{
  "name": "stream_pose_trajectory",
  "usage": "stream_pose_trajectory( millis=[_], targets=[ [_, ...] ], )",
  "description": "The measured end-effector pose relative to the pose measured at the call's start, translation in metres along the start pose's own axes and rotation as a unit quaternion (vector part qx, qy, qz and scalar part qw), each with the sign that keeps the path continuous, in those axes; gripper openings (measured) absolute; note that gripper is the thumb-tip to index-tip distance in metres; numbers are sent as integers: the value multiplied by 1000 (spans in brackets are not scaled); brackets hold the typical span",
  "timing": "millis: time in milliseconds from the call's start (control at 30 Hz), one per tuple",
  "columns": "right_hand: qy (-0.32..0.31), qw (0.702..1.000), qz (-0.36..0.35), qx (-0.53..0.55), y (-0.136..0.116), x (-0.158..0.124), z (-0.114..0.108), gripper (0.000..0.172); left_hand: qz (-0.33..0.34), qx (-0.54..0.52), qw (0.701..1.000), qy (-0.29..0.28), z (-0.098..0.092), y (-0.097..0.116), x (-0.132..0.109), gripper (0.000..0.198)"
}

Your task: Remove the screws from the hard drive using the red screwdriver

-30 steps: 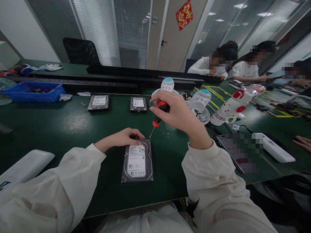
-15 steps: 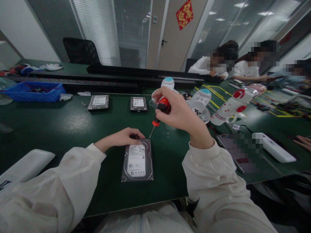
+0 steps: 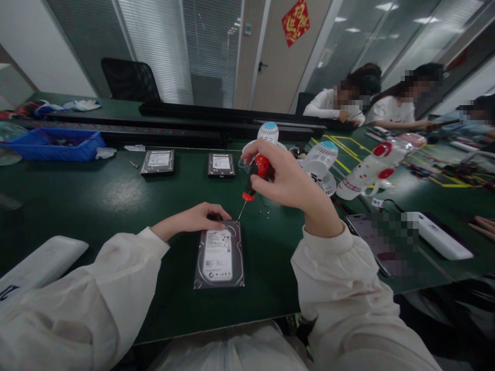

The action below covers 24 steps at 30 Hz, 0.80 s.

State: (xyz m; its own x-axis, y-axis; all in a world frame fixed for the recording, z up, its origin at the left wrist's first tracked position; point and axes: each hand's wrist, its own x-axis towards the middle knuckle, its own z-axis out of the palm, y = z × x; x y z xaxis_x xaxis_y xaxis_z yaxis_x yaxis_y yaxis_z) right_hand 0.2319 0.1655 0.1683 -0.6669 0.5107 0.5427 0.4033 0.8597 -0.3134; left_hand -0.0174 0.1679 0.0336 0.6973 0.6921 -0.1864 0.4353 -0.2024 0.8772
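A hard drive (image 3: 217,255) with a white label lies flat on the green table in front of me. My left hand (image 3: 204,217) grips its far end, thumb on the top face and fingers along the far edge. In my right hand (image 3: 280,172) is a red and black screwdriver (image 3: 250,185), its handle wrapped by the fingers. The screwdriver slants down, and its tip meets the drive's far right corner; any screw under it is too small to make out. Several small screws (image 3: 265,211) lie on the table right of the shaft.
Two more hard drives, one at left (image 3: 158,162) and one nearer the middle (image 3: 221,165), lie farther back. A blue basket (image 3: 58,149) stands at far left. White fans (image 3: 320,158), a bottle (image 3: 359,172), a phone (image 3: 373,242) and a white power bank (image 3: 439,236) are at right. Co-workers sit beyond.
My right hand's fingers and thumb have shifted slightly around the screwdriver handle. The tip stays at the drive's corner, and my left hand and the drive keep their place.
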Motion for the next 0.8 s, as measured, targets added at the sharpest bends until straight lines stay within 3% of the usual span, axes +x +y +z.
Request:
stream_pose_trajectory(
  millis=[67,333,500,667,800],
  targets=[
    [2,1000,2,-19,-1,0,0,31,1,-1,1000,0,0,0,0,43],
    [11,1000,15,-22,-1,1,2,18,4,3,1000,6,1,4,0,42],
    [-1,1000,16,15,-4,-1,2,43,2,-3,1000,0,0,4,0,41],
    [22,1000,16,-5,-3,2,4,15,-5,-3,1000,3,0,4,0,40],
    [28,999,14,5,-2,3,4,17,-6,-8,1000,1,0,3,0,41]
  ],
)
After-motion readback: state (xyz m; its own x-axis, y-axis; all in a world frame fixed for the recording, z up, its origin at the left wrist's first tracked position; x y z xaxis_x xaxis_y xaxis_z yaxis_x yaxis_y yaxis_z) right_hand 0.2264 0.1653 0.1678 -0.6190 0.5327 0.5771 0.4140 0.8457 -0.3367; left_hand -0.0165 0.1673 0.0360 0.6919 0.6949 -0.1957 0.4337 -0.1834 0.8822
